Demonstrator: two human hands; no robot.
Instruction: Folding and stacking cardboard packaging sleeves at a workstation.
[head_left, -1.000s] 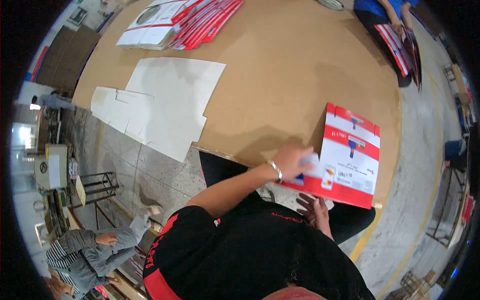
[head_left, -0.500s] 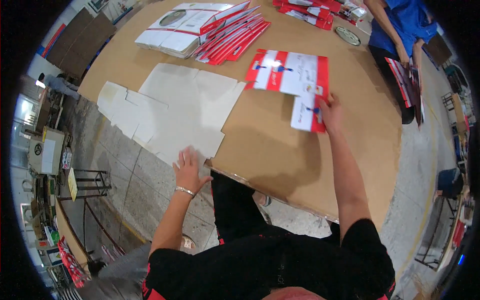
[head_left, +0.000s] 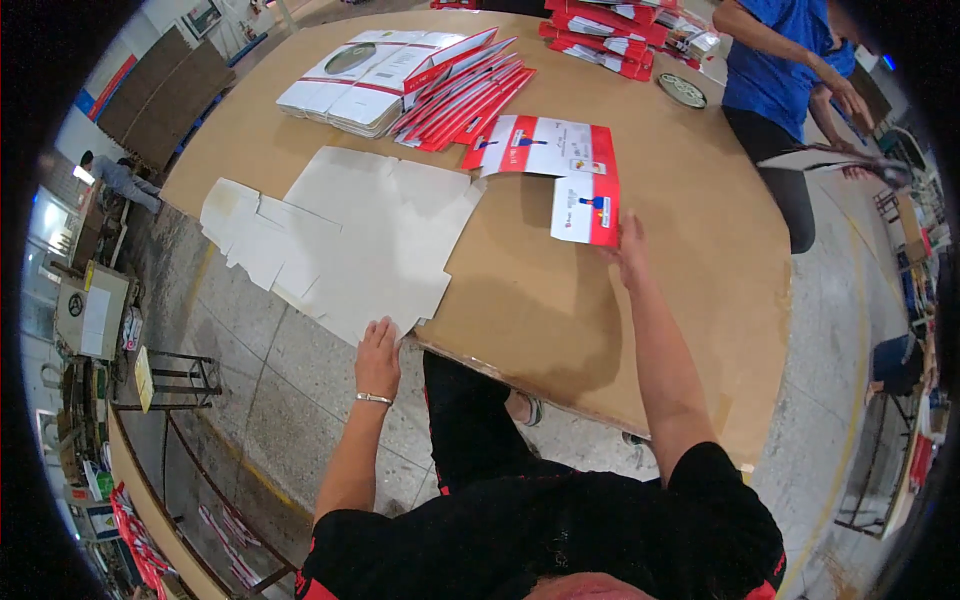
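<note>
A flat, unprinted whitish cardboard blank (head_left: 375, 225) with notched edges lies on the left of the table. My left hand (head_left: 378, 365) is at its near corner, the fingers stretched over the edge and close together. A red-and-white printed cardboard piece (head_left: 545, 148) stands partly raised at the right of the blank, its left end meeting it; whether the two are joined I cannot tell. My right hand (head_left: 628, 255) pinches this piece by the lower right edge of its hanging panel. The fingers behind the panel are partly hidden.
Beyond the blank lies a stack of folded white-and-red cartons (head_left: 365, 75), with red ones (head_left: 470, 95) fanned beside it. More red cartons (head_left: 600, 35) and a round dial-like disc (head_left: 683, 90) are farther back. A co-worker in blue (head_left: 775, 80) handles a flat sheet (head_left: 825, 160) at the right.
My right hand has swung the printed piece left, toward the blank. My left hand's spread fingers have come together on the blank's near corner. The co-worker's sheet has turned nearly level.
</note>
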